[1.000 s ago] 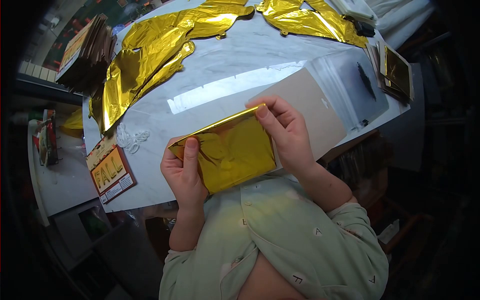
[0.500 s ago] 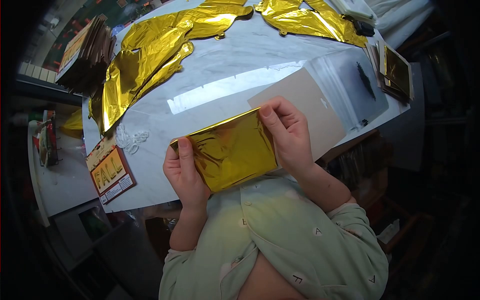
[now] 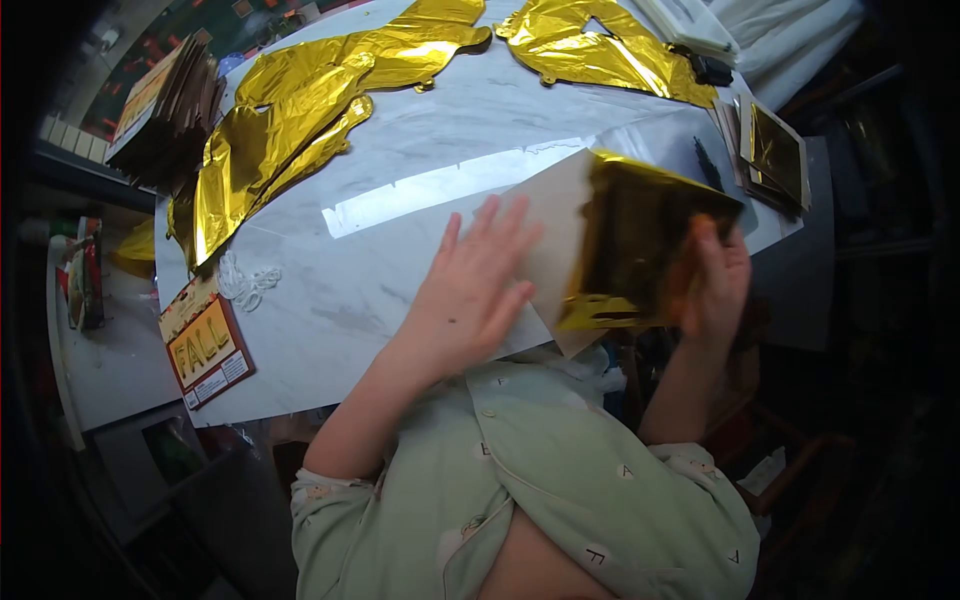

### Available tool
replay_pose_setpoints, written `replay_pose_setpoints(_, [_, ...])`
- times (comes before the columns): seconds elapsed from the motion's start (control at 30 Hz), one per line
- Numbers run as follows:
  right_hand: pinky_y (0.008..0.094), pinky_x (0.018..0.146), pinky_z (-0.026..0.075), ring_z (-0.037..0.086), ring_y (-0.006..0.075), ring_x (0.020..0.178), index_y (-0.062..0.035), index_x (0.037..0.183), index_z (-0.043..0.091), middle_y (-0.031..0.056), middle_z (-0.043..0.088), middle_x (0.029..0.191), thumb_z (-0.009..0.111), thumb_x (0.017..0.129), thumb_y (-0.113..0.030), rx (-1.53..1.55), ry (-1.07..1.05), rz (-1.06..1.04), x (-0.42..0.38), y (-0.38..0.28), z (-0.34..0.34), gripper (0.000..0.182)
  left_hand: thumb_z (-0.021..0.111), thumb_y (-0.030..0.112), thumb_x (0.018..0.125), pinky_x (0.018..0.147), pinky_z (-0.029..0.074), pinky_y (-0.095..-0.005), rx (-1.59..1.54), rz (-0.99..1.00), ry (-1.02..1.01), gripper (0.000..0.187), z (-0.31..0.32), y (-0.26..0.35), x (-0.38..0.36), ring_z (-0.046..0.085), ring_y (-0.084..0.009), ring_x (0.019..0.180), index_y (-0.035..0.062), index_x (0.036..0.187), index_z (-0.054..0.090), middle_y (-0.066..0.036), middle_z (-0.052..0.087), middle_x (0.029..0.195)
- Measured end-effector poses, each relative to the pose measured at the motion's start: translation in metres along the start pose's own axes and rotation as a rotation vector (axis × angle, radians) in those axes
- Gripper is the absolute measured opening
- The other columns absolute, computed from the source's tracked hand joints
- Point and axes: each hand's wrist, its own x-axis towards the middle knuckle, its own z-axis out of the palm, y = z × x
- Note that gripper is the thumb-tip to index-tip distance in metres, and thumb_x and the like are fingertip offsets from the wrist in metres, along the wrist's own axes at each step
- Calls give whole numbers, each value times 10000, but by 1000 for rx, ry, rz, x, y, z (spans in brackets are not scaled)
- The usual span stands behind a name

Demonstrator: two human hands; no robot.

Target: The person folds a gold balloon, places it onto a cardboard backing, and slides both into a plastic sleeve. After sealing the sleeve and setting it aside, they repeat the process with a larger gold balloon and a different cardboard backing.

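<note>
- Right hand grasps the folded, flat, shiny gold foil packet near its right edge; the packet's left side has no hand on it.
- Left hand holds nothing: fingers spread, back of hand up, motion-blurred, left of the packet and apart from it.
- Packet is in front of the flat beige cardboard sheet, right side of the white marble-patterned bench. It hides much of the sheet; can't tell whether they touch.
- Judgement: a one-edge hold may let the folds spring apart. Pinch through all layers, firm but light; thin foil likely creases easily.
- Left hand would serve best flat against the loose side, squaring edges and pressing out trapped air.
- Risk: the clear plastic sheet and thin black strip lie just beyond the packet. A low sweep could drag them; turn from the wrist, raised.
- Right hand is out by the bench's front edge. Working further in gives solid backing for flattening.
</note>
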Motion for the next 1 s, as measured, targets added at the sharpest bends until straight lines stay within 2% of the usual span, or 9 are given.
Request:
replay_pose_setpoints(0.07, [263, 926, 541, 705, 123, 1020, -32, 1253, 683, 71, 754, 1155, 676, 1040, -95, 45, 100, -18, 2, -8, -16, 223, 557, 321, 1070, 1286, 215, -581, 536, 170, -257, 544, 12, -9, -3, 282, -377, 1597, 133, 1575, 483, -175, 363, 1695])
replay_pose_setpoints(0.13, [285, 976, 526, 701, 142, 1072, -27, 1287, 676, 74, 751, 1197, 658, 1055, -111, 64, 122, 2, 0, -13, -27, 247, 615, 339, 1042, 1278, 225, -596, 554, 147, -254, 538, 15, -9, -15, 335, -362, 1566, 148, 1538, 530, -161, 367, 1687])
replay_pose_setpoints(0.33, [301, 1011, 533, 704, 151, 1127, -30, 1298, 662, 70, 749, 1245, 623, 1088, -160, 82, 36, 104, 2, 9, -29, 250, 755, 240, 938, 1173, 385, -540, 644, -51, -51, 477, -21, 12, -69, 557, -334, 1196, 152, 1400, 673, -129, 563, 1334])
replay_pose_setpoints(0.53, [270, 948, 530, 705, 124, 1043, -27, 1244, 693, 63, 761, 1166, 633, 1072, -116, 106, -21, 120, 12, 11, 13, 203, 748, 59, 912, 996, 508, -425, 384, -183, 36, 416, -45, 6, -83, 615, -307, 1070, 91, 1325, 707, -138, 630, 1225])
replay_pose_setpoints(0.67, [270, 948, 531, 707, 123, 1041, -28, 1241, 695, 62, 762, 1168, 631, 1072, -114, 88, -49, 106, 12, 15, 13, 199, 693, -17, 913, 874, 537, -441, 642, -227, 406, 278, -105, -26, -84, 655, -340, 1036, 30, 1187, 710, -166, 656, 1181])
replay_pose_setpoints(0.73, [269, 954, 531, 706, 123, 1050, -28, 1239, 696, 64, 762, 1176, 627, 1074, -112, 58, -26, 96, 11, 16, 9, 197, 678, -34, 910, 826, 554, -440, 982, -161, 441, 228, -141, -53, -84, 683, -349, 984, 30, 1125, 719, -160, 683, 1152])
replay_pose_setpoints(0.77, [269, 954, 531, 706, 123, 1050, -28, 1239, 696, 64, 762, 1176, 627, 1074, -112, 57, -23, 93, 10, 16, 6, 197, 678, -34, 910, 826, 554, -440, 981, -157, 440, 228, -148, -58, -85, 683, -349, 984, 30, 1125, 719, -160, 683, 1152])
replay_pose_setpoints(0.83, [272, 968, 526, 705, 126, 1065, -26, 1240, 696, 65, 761, 1183, 626, 1073, -111, 81, -7, 119, 9, 16, 2, 199, 679, -38, 903, 820, 558, -433, 837, -434, 330, 149, -156, -64, -82, 701, -345, 936, 15, 1036, 719, -145, 707, 1059])
replay_pose_setpoints(1.0, [273, 970, 527, 706, 129, 1065, -24, 1241, 696, 62, 760, 1191, 629, 1071, -109, 119, 49, 141, 3, 18, 3, 201, 685, -74, 854, 801, 568, -409, 522, -148, 337, 172, -116, -36, -49, 714, -339, 897, 6, 1003, 710, -134, 722, 992])
